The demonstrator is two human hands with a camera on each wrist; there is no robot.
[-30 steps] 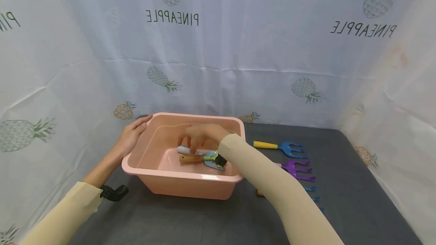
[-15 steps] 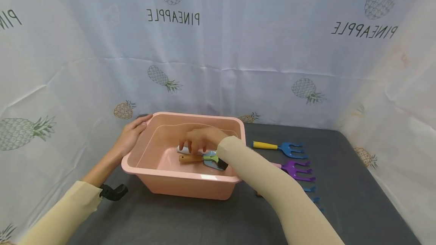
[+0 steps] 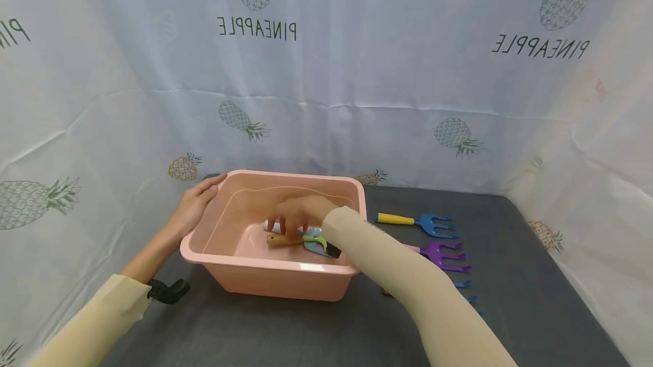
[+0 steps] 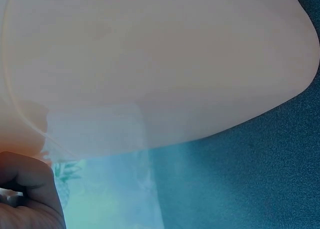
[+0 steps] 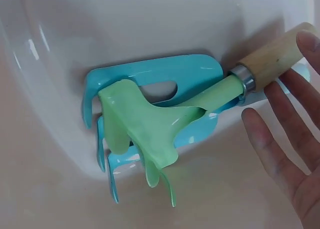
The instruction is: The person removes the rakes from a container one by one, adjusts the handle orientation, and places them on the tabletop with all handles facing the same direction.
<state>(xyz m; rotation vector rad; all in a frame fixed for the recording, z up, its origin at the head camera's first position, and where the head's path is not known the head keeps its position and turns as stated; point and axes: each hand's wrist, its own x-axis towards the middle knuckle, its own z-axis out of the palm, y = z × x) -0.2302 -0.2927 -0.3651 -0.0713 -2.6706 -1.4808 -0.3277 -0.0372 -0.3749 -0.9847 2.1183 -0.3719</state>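
A pink basin [image 3: 275,279] stands on the dark table, its left rim gripped by my left hand [image 3: 196,205]; the left wrist view catches only part of that hand [image 4: 30,189] beside the basin wall. My right hand [image 3: 301,211] is down inside the basin. In the right wrist view, its spread fingers [image 5: 270,144] hover around the wooden handle of a green hand rake [image 5: 145,124], and the thumb overlaps the handle's end. Whether they touch it I cannot tell. Under the green rake lies a light blue hand rake [image 5: 190,69] with a whitish handle [image 3: 275,227].
To the basin's right lie a blue garden fork [image 3: 431,225] with a yellow handle and a purple fork [image 3: 441,254] with a pink handle. Another blue fork [image 3: 466,299] is partly hidden by my right sleeve. A pineapple-print curtain [image 3: 326,72] hangs behind.
My right hand has dropped slightly lower towards the rakes in the basin. The left hand stays on the rim, and the rakes lie as before.
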